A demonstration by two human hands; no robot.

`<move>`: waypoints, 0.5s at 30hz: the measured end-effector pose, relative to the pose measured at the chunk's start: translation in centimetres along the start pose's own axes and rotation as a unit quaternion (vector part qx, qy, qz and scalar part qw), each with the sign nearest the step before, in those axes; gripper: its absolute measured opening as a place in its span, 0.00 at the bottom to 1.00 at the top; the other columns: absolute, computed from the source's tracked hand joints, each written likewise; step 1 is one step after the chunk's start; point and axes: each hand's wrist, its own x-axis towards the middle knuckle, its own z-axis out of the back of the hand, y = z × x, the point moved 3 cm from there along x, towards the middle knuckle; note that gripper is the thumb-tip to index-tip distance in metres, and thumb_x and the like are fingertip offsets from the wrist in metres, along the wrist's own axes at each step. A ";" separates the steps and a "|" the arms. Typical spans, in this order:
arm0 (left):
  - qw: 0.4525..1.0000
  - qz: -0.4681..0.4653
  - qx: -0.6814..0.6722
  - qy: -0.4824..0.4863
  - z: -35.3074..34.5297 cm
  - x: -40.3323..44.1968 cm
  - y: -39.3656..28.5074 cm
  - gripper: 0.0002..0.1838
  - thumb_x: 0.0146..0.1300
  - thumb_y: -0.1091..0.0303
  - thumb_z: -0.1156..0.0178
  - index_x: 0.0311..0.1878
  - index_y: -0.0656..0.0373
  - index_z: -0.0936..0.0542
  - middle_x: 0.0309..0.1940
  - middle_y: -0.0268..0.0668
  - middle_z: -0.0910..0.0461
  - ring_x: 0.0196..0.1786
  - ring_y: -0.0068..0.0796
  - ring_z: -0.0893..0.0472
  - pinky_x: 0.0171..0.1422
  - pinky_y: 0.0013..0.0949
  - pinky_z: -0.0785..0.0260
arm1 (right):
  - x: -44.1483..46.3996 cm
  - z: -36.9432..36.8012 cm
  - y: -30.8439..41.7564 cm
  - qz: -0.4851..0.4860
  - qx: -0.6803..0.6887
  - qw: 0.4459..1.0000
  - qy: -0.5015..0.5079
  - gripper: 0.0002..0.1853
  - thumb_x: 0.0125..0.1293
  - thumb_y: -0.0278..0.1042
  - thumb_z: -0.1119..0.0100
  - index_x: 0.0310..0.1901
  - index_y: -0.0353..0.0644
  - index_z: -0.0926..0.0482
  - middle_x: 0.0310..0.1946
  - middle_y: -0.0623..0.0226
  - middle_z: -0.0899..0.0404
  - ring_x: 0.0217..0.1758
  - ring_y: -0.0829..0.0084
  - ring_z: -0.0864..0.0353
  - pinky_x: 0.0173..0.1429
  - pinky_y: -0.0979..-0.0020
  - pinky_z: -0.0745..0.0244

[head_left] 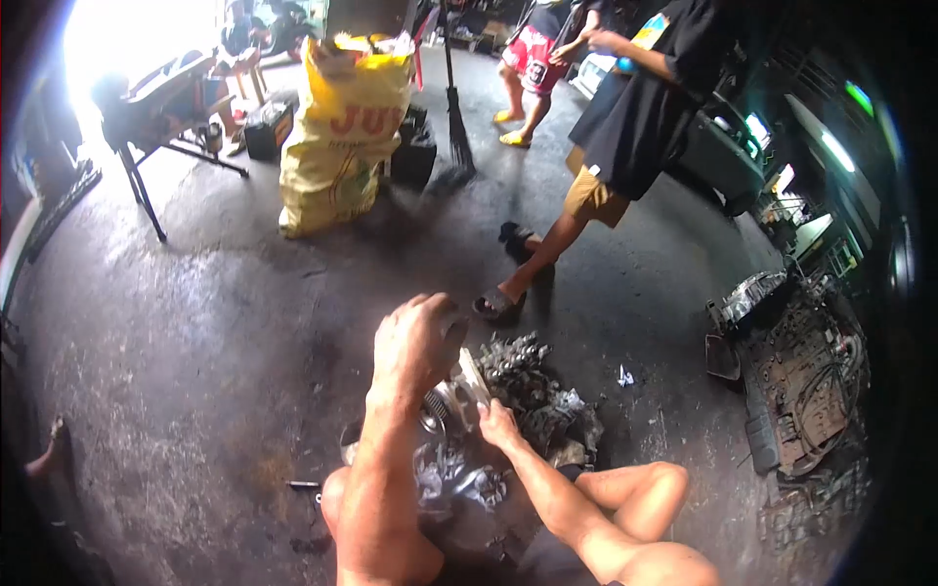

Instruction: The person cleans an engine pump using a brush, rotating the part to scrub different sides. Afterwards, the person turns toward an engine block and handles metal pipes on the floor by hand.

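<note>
A pale metal part (473, 377), its long edge tilted, stands between a person's bare hands above a floor (225, 361) strewn with greasy gears (513, 356) and crumpled rags (481, 485). The right hand (498, 424) grips the part's lower end, fingers closed on it, while the left hand (415, 342) is raised beside its upper end with fingers curled; whether they hold anything cannot be told, as the fingertips are turned away in shadow
</note>
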 end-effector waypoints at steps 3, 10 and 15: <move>1.000 0.012 0.003 0.009 -0.5 -0.6 0.5 0.12 0.58 0.61 0.32 0.41 0.57 0.17 0.39 0.44 0.17 0.46 0.49 0.17 0.51 0.46 0.25 | 2.4 3.9 3.6 0.056 -0.004 0.998 0.039 0.24 0.72 0.52 0.47 0.43 0.32 0.24 0.37 0.33 0.19 0.47 0.33 0.20 0.52 0.43 0.25; 0.998 0.038 0.035 0.035 -0.4 -0.6 0.4 0.15 0.61 0.56 0.31 0.45 0.55 0.13 0.40 0.43 0.12 0.45 0.42 0.13 0.51 0.40 0.23 | -3.4 20.6 3.1 0.137 -0.117 0.978 0.106 0.27 0.67 0.57 0.40 0.47 0.36 0.21 0.37 0.42 0.16 0.45 0.41 0.16 0.52 0.49 0.23; 0.994 0.042 0.076 0.061 -2.0 -0.9 -0.9 0.15 0.61 0.55 0.33 0.46 0.54 0.13 0.39 0.42 0.12 0.46 0.42 0.13 0.51 0.41 0.22 | -6.4 28.7 -0.6 0.028 -0.083 0.996 0.032 0.24 0.63 0.52 0.34 0.46 0.36 0.21 0.35 0.42 0.16 0.42 0.42 0.16 0.49 0.50 0.22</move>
